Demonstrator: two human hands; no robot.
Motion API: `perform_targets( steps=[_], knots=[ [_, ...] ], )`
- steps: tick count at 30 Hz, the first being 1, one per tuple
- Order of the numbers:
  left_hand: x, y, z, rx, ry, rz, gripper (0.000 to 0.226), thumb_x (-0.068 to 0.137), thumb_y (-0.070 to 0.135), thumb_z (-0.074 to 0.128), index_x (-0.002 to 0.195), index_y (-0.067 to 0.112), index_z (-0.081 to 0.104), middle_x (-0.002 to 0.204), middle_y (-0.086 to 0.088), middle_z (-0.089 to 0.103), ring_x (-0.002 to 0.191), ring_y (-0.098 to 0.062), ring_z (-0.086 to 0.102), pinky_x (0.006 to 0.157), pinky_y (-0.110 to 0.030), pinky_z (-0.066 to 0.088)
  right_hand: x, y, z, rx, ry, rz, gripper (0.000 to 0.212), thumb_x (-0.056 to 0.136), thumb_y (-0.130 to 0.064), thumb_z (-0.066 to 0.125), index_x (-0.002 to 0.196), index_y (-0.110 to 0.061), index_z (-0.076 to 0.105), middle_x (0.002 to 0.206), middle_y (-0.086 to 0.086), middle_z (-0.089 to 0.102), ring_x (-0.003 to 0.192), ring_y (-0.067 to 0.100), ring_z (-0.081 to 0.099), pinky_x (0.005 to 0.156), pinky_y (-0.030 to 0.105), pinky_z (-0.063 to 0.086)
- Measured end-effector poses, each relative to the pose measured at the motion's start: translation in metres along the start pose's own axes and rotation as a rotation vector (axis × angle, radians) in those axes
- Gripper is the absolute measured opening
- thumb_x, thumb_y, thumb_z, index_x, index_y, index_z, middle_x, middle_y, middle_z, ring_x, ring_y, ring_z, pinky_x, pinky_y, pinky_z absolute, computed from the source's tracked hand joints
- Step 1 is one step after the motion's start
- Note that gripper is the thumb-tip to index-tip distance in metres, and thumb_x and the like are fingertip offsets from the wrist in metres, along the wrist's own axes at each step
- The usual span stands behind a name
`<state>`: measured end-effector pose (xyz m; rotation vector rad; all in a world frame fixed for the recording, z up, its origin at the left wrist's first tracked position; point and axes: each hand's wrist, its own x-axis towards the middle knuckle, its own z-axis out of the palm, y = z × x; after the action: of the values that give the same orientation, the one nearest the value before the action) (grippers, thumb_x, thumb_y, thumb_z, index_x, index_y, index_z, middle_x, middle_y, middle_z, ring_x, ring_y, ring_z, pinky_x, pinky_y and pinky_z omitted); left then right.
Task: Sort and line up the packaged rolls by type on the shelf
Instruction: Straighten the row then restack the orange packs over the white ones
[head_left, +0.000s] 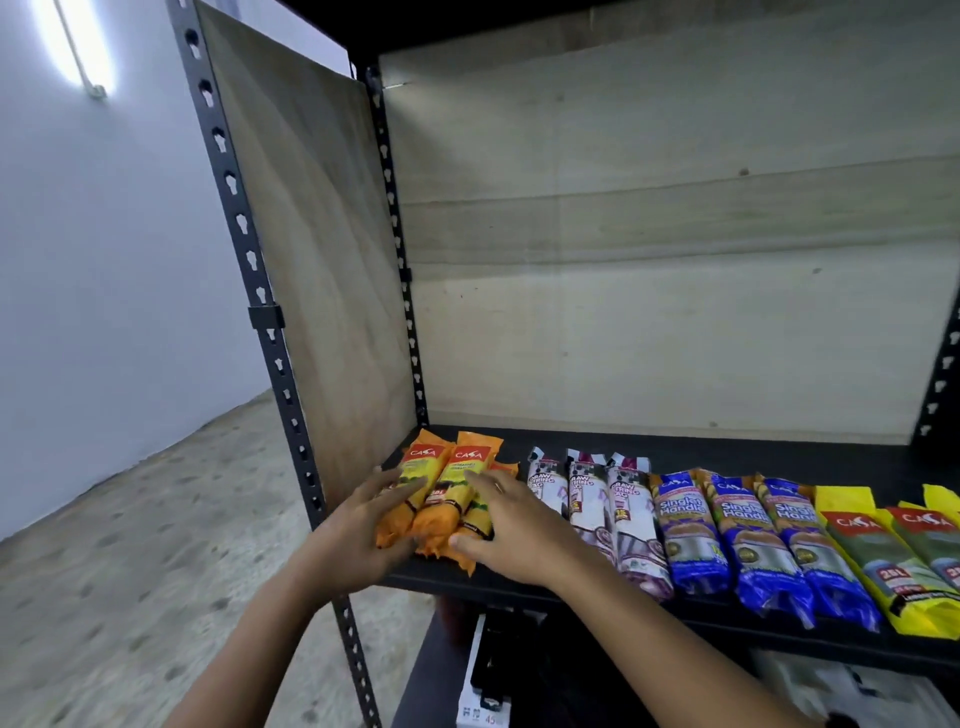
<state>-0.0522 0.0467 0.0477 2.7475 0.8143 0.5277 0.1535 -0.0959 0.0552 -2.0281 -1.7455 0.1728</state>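
Hands, left (358, 535) and right (511, 525), flank orange rolls (447, 499), each grip spread flat against them

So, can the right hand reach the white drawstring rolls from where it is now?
Probably yes. The right hand rests on the orange rolls, and the white drawstring rolls lie just beside it on the shelf, with nothing between them.

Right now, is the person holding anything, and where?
Both hands press the orange rolls together: left hand on their left side, right hand on top and right. Nothing is lifted.
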Motion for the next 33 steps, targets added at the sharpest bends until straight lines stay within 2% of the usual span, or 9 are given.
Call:
perform_targets(
  steps=[4, 9, 15, 19, 22, 24, 27, 31, 33],
  knots=[
    [0.001, -0.020, 0.005, 0.002, -0.052, -0.059, 0.077, 0.084, 0.054, 0.062, 0.147, 0.059, 0.019, 0.160, 0.016, 0.012, 0.144, -0.019, 0.030, 0.112, -0.036, 0.039, 0.019, -0.011, 0.019, 0.039, -0.007, 0.012, 0.094, 0.084, -0.066, 0.059, 0.157, -0.034, 0.009, 0.165, -0.008, 0.002, 0.153, 0.020, 0.006, 0.114, 0.052, 0.033],
    [0.008, -0.027, 0.012, -0.020, -0.055, -0.054, 0.084, 0.085, 0.044, 0.065, 0.150, 0.055, 0.013, 0.161, 0.013, 0.010, 0.144, -0.019, 0.030, 0.109, -0.032, 0.042, 0.031, -0.016, 0.033, 0.027, -0.061, 0.054, 0.098, 0.083, -0.068, 0.060, 0.157, -0.038, 0.004, 0.166, -0.009, -0.011, 0.153, 0.021, -0.009, 0.117, 0.058, 0.026],
    [0.014, -0.037, 0.012, -0.049, -0.112, -0.071, 0.083, 0.087, 0.043, 0.066, 0.151, 0.055, 0.014, 0.164, 0.010, 0.007, 0.147, -0.021, 0.025, 0.113, -0.035, 0.037, 0.036, -0.018, 0.041, 0.010, -0.013, 0.053, 0.079, 0.092, -0.055, 0.060, 0.157, -0.032, 0.023, 0.167, -0.002, 0.000, 0.153, 0.025, 0.008, 0.116, 0.050, 0.031],
    [0.017, -0.033, 0.017, -0.060, -0.046, -0.017, 0.069, 0.094, 0.032, 0.062, 0.152, 0.044, 0.028, 0.164, 0.009, 0.017, 0.146, -0.019, 0.029, 0.114, -0.027, 0.030, 0.039, -0.017, 0.033, -0.002, 0.018, 0.036, 0.072, 0.091, -0.050, 0.064, 0.153, -0.028, 0.035, 0.164, 0.001, 0.016, 0.148, 0.025, 0.022, 0.113, 0.047, 0.036],
    [0.016, -0.031, 0.024, -0.040, -0.038, -0.027, 0.065, 0.096, 0.033, 0.060, 0.152, 0.045, 0.028, 0.164, 0.013, 0.012, 0.149, -0.024, 0.023, 0.119, -0.041, 0.029, 0.032, -0.010, 0.022, 0.014, 0.029, 0.021, 0.071, 0.089, -0.053, 0.065, 0.151, -0.029, 0.039, 0.162, -0.002, 0.024, 0.147, 0.022, 0.025, 0.114, 0.045, 0.034],
    [0.016, -0.023, 0.029, -0.031, -0.057, -0.044, 0.066, 0.098, 0.032, 0.058, 0.153, 0.044, 0.024, 0.165, 0.015, 0.006, 0.151, -0.029, 0.014, 0.121, -0.046, 0.024, 0.024, -0.001, 0.013, 0.026, 0.045, 0.002, 0.072, 0.088, -0.056, 0.065, 0.151, -0.032, 0.040, 0.162, -0.005, 0.024, 0.147, 0.020, 0.025, 0.117, 0.043, 0.031],
    [0.017, -0.002, 0.032, -0.027, -0.040, -0.015, 0.066, 0.098, 0.029, 0.056, 0.154, 0.040, 0.024, 0.165, 0.017, 0.001, 0.152, -0.028, 0.011, 0.119, -0.042, 0.025, 0.008, 0.015, -0.005, 0.014, 0.074, -0.003, 0.071, 0.089, -0.057, 0.064, 0.151, -0.035, 0.039, 0.163, -0.009, 0.022, 0.148, 0.017, 0.024, 0.117, 0.040, 0.028],
    [0.022, 0.033, 0.035, -0.055, 0.023, 0.037, 0.066, 0.091, 0.020, 0.055, 0.153, 0.031, 0.034, 0.165, 0.013, 0.006, 0.149, -0.025, 0.022, 0.113, -0.035, 0.032, -0.016, 0.037, -0.028, 0.035, 0.114, 0.027, 0.069, 0.089, -0.058, 0.063, 0.151, -0.038, 0.039, 0.163, -0.012, 0.022, 0.148, 0.015, 0.023, 0.116, 0.041, 0.030],
    [0.027, 0.045, 0.035, -0.055, -0.017, 0.043, 0.069, 0.087, 0.014, 0.055, 0.152, 0.027, 0.036, 0.166, 0.010, 0.009, 0.146, -0.024, 0.029, 0.110, -0.031, 0.032, -0.026, 0.048, -0.036, 0.037, 0.102, 0.062, 0.069, 0.089, -0.058, 0.063, 0.151, -0.038, 0.038, 0.163, -0.012, 0.020, 0.148, 0.016, 0.023, 0.117, 0.044, 0.031]
  ],
)
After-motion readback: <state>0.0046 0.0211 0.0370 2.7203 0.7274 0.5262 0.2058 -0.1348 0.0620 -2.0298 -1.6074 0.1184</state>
